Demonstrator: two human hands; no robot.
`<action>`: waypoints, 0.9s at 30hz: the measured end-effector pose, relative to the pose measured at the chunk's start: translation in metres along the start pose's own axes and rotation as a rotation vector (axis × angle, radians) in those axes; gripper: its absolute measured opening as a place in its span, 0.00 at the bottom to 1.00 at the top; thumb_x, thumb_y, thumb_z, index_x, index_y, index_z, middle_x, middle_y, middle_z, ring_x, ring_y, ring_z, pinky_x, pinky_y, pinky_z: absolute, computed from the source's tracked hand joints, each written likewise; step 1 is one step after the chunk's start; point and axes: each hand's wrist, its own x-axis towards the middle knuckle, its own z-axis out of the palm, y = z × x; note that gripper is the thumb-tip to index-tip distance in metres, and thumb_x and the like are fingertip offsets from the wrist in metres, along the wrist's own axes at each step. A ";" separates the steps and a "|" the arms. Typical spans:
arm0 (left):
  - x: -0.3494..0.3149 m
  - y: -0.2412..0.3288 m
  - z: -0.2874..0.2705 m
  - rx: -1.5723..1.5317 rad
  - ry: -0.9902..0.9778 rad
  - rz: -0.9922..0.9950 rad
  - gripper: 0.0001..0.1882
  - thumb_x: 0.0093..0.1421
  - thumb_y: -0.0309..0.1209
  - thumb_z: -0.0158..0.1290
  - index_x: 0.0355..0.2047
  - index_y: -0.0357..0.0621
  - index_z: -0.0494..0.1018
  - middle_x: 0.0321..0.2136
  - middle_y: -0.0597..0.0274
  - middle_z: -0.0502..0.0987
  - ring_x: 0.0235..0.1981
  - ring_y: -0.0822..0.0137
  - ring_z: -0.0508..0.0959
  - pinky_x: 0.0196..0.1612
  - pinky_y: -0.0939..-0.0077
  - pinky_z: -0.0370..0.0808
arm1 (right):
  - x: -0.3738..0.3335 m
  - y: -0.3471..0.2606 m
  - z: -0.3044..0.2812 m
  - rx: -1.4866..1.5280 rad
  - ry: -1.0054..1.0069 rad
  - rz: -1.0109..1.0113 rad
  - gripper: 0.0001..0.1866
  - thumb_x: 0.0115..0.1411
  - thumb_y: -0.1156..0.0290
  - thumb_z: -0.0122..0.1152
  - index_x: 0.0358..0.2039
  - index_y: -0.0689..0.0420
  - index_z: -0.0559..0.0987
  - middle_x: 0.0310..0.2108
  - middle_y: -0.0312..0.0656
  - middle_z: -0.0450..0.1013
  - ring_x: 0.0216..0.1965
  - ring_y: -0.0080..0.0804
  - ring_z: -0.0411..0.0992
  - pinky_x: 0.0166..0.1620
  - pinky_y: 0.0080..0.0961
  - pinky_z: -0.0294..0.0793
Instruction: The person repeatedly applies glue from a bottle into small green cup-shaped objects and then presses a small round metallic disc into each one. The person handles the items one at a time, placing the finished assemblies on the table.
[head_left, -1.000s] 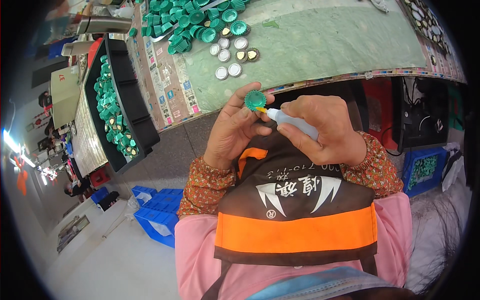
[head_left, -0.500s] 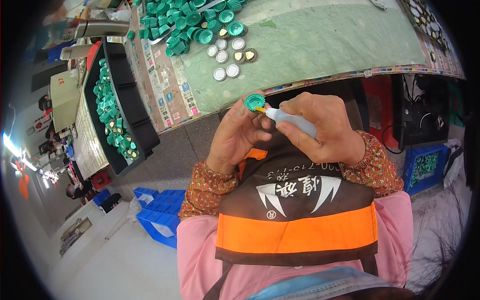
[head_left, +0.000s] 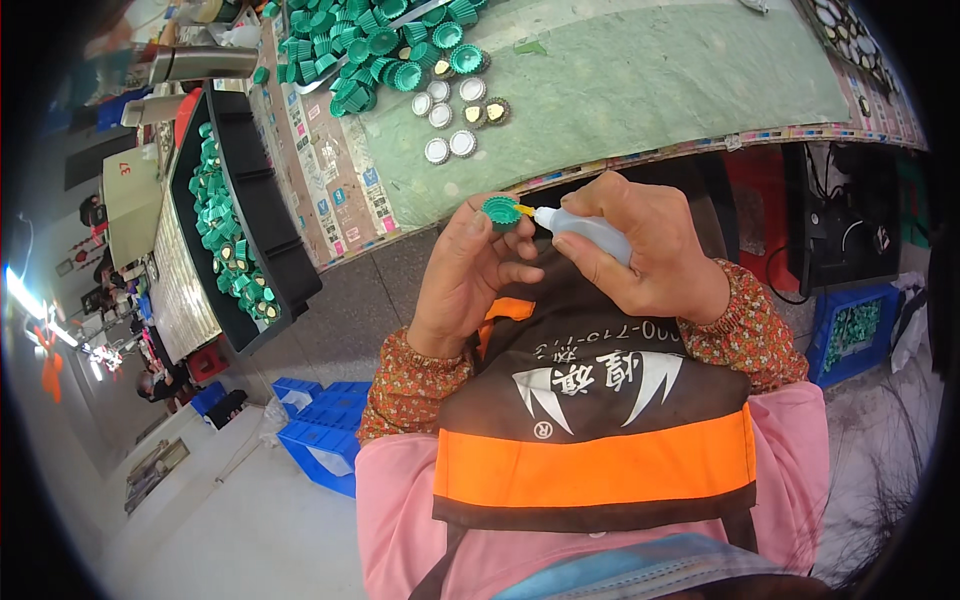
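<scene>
Two hands meet just below the table edge. Our left hand (head_left: 470, 275) pinches a small green ribbed plastic cap (head_left: 501, 210) between thumb and fingertips, open side turned toward us, while our right hand (head_left: 640, 250) is clenched around a small white squeeze bottle (head_left: 585, 228) whose yellow nozzle (head_left: 524, 211) now sits at the cap's rim. A second ago the cap was further to the left and the nozzle pointed at it from a little apart; half a second ago the two had closed up; now the tip touches or enters the cap, though we cannot tell which. We judge that the dosing of this cap is under way rather than being lined up.

On the pale green table mat (head_left: 640, 80) lies a loose heap of green caps (head_left: 380, 45) at the far left, and just beside it a small cluster of round silver and gold liner discs (head_left: 455, 115), apart from the heap. To our left a long black plastic tray (head_left: 262, 215) tilts along the table's side; a row of green caps (head_left: 225, 235) fills its inner channel, some showing gold insides. Down by the floor, blue plastic crates (head_left: 320, 440) stand at the left, contents not visible, and another blue crate (head_left: 850, 330) at the right holds more green pieces.
</scene>
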 end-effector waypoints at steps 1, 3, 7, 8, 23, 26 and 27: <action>0.000 0.000 -0.001 0.019 0.004 0.005 0.20 0.72 0.42 0.47 0.56 0.40 0.64 0.43 0.55 0.75 0.42 0.67 0.78 0.41 0.68 0.85 | 0.000 0.000 0.001 0.000 0.001 0.005 0.14 0.55 0.75 0.70 0.39 0.64 0.76 0.27 0.46 0.75 0.25 0.40 0.77 0.27 0.29 0.73; -0.001 0.000 -0.001 0.044 0.013 0.017 0.20 0.72 0.40 0.46 0.56 0.39 0.64 0.44 0.54 0.75 0.42 0.66 0.78 0.42 0.67 0.85 | 0.000 0.000 0.002 -0.006 -0.007 0.014 0.14 0.55 0.74 0.70 0.39 0.64 0.76 0.26 0.45 0.75 0.24 0.41 0.77 0.27 0.29 0.73; -0.002 0.000 0.001 0.096 0.039 0.037 0.18 0.72 0.39 0.46 0.55 0.39 0.64 0.44 0.54 0.76 0.42 0.67 0.79 0.42 0.67 0.85 | -0.001 0.001 0.003 -0.020 -0.024 0.016 0.13 0.55 0.74 0.69 0.39 0.63 0.76 0.26 0.45 0.75 0.24 0.41 0.76 0.27 0.30 0.72; -0.002 0.001 0.002 0.119 0.047 0.043 0.18 0.72 0.38 0.47 0.55 0.39 0.64 0.44 0.54 0.76 0.42 0.67 0.79 0.43 0.67 0.85 | -0.001 0.001 0.003 -0.022 -0.023 0.014 0.13 0.55 0.74 0.69 0.39 0.63 0.76 0.26 0.45 0.75 0.24 0.41 0.76 0.27 0.30 0.72; -0.005 0.009 0.008 0.535 0.164 0.331 0.20 0.64 0.20 0.54 0.55 0.42 0.64 0.51 0.54 0.73 0.48 0.69 0.75 0.47 0.68 0.83 | 0.016 0.035 -0.040 0.293 0.317 0.418 0.15 0.62 0.71 0.66 0.47 0.61 0.76 0.39 0.33 0.75 0.39 0.15 0.70 0.42 0.16 0.71; 0.000 0.013 0.011 0.570 0.161 0.407 0.21 0.62 0.17 0.54 0.55 0.42 0.64 0.53 0.53 0.72 0.50 0.68 0.75 0.48 0.68 0.83 | 0.018 0.060 -0.055 0.148 0.377 0.371 0.16 0.63 0.68 0.65 0.48 0.61 0.76 0.40 0.34 0.75 0.40 0.17 0.70 0.43 0.19 0.71; 0.001 0.014 0.013 0.587 0.163 0.450 0.22 0.62 0.17 0.54 0.55 0.42 0.64 0.54 0.52 0.72 0.50 0.68 0.75 0.48 0.68 0.83 | 0.020 0.071 -0.059 0.099 0.396 0.332 0.16 0.64 0.67 0.64 0.48 0.60 0.76 0.40 0.34 0.75 0.41 0.18 0.71 0.44 0.20 0.71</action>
